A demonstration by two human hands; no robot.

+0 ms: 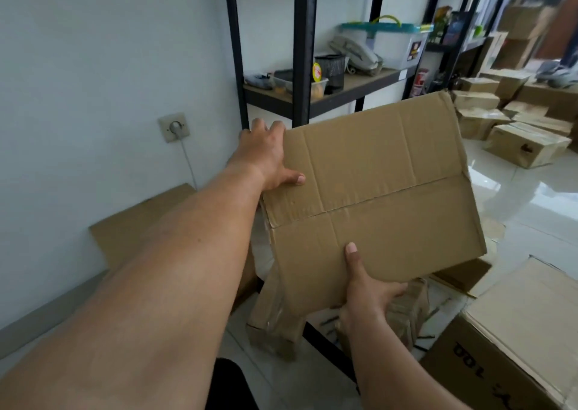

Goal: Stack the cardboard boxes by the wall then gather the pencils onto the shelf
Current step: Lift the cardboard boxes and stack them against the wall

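I hold a brown cardboard box (375, 187) in the air in front of me, its closed top flaps facing the camera. My left hand (266, 156) grips its far left corner, thumb on top and fingers over the edge. My right hand (362, 287) grips its near edge, thumb on top and fingers underneath. Another cardboard box (131, 225) stands against the white wall at the lower left. Several dark pencils (423, 337) lie on the floor below the held box. The black metal shelf (353, 92) stands behind the box.
A large printed box (513, 340) sits at the lower right, and several small boxes (528, 143) crowd the tiled floor at the right. The shelf board carries a mesh pen cup (333, 71), plastic containers and a telephone. A wall socket (174, 126) with a cable is at the left.
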